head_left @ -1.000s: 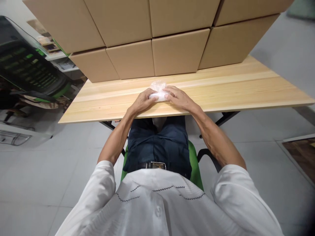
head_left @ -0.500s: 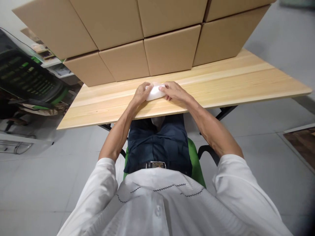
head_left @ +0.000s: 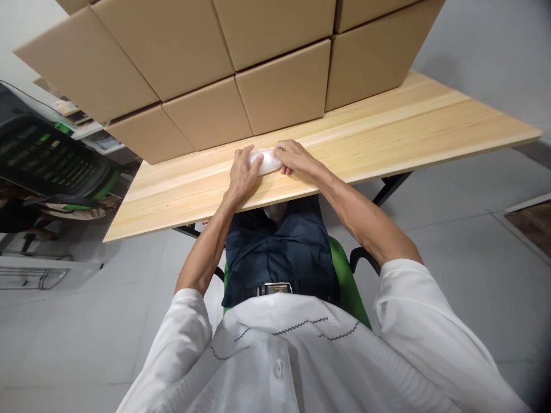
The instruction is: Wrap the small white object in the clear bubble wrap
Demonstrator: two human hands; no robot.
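Note:
A small white bundle, perhaps wrapped in thin plastic or foam, [head_left: 268,162] rests on the wooden table [head_left: 387,135] near its front edge. My left hand [head_left: 244,172] grips the left end of it between thumb and fingers. At the right end, my right hand [head_left: 294,156] pinches the bundle, with its fingers curled under. What lies inside the white wrapping cannot be made out.
Stacked cardboard boxes [head_left: 282,86] stand along the table's far side, just beyond my hands. A black and green chair [head_left: 55,160] and a shelf [head_left: 97,135] are at the left. I sit on a green chair [head_left: 346,281].
The view has tilted and shifted slightly. My left hand has changed its hold, its thumb now further over the left end of the bundle. My right fingers have curled closer.

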